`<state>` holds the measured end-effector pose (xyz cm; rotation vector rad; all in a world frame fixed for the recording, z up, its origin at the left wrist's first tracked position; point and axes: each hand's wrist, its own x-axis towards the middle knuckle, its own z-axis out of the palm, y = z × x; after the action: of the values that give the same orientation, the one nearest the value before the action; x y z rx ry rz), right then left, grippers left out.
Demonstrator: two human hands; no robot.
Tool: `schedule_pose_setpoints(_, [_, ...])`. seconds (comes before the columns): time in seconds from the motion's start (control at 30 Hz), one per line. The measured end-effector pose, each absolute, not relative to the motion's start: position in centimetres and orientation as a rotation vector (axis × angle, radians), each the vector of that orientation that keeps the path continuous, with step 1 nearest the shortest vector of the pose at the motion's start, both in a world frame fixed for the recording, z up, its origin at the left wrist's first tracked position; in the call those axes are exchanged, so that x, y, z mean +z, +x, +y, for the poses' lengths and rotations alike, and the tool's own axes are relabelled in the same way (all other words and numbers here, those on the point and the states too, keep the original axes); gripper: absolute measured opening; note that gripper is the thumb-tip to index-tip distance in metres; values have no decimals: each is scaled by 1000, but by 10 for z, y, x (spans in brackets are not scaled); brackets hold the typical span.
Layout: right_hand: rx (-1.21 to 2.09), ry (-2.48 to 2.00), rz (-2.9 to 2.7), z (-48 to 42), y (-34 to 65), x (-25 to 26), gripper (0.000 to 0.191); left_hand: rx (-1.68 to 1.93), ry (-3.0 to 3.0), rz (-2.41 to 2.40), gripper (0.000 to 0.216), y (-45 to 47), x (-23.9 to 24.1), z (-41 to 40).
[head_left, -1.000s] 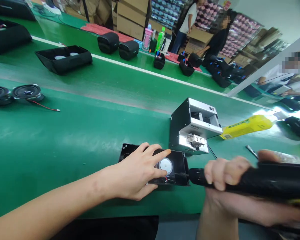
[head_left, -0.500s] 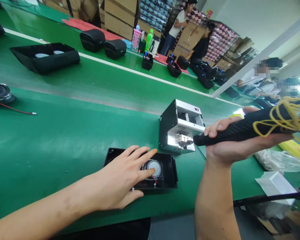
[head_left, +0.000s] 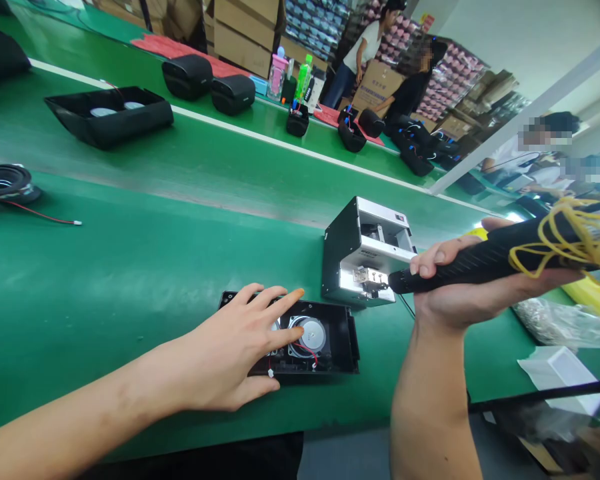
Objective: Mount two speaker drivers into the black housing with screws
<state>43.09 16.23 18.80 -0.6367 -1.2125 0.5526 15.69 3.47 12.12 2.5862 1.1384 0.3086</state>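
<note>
In the head view, my left hand [head_left: 230, 347] lies across the left part of the black housing [head_left: 344, 340], which sits on the tabletop [head_left: 130, 273] right in front of me. Its fingers are spread wide and grip nothing; they reach over toward the far rim, with the thumb by the near edge, which I take as a light pin against sliding. The housing lies hollow side up, so the round speaker [head_left: 313, 335] and its red lead [head_left: 307, 352] show inside.

My right hand [head_left: 460, 303] has its fingers curled firmly around a black driver [head_left: 480, 263], held nearly level with the nose pointing left. That angle seems chosen to bring the nose up to the metal fitting [head_left: 373, 275] on the front of the silver-and-black machine [head_left: 339, 247]; whether they touch, I can't tell. The machine stands just beyond the housing, probably for a short reach. Yellow cord [head_left: 545, 233] is wound around the driver, perhaps to keep it tidy.
</note>
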Motion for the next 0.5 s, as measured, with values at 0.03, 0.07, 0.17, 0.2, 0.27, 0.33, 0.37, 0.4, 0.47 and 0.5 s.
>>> schedule_pose_setpoints(0.03, [558,-641,-1214,162,431,188,71,314,2584,1138,64,157,120,35])
schedule_pose_setpoints(0.07, [558,-642,-1217,162,432,188,72,320,2580,1138,64,156,120,35])
schedule_pose_setpoints(0.17, [562,-627,-1240,162,439,185,76,322,2571,1123,64,155,119,36])
schedule_pose_setpoints(0.2, [564,-623,-1251,162,442,184,77,318,2569,1119,64,155,119,37])
schedule_pose_setpoints(0.27, [555,-610,-1249,161,447,181,81,308,2572,1116,63,155,119,37])
schedule_pose_setpoints(0.33, [545,-595,-1230,159,449,180,82,311,2580,1114,63,156,119,37])
schedule_pose_setpoints(0.37, [540,-589,-1232,157,449,181,82,316,2585,1112,63,157,119,37])
schedule_pose_setpoints(0.4, [538,-585,-1244,155,448,183,82,320,2590,1108,62,157,119,38])
schedule_pose_setpoints(0.47, [571,-590,-1222,149,447,191,78,326,2599,1102,62,158,120,39])
schedule_pose_setpoints(0.5, [641,-610,-1158,146,448,195,74,325,2602,1098,62,159,120,39])
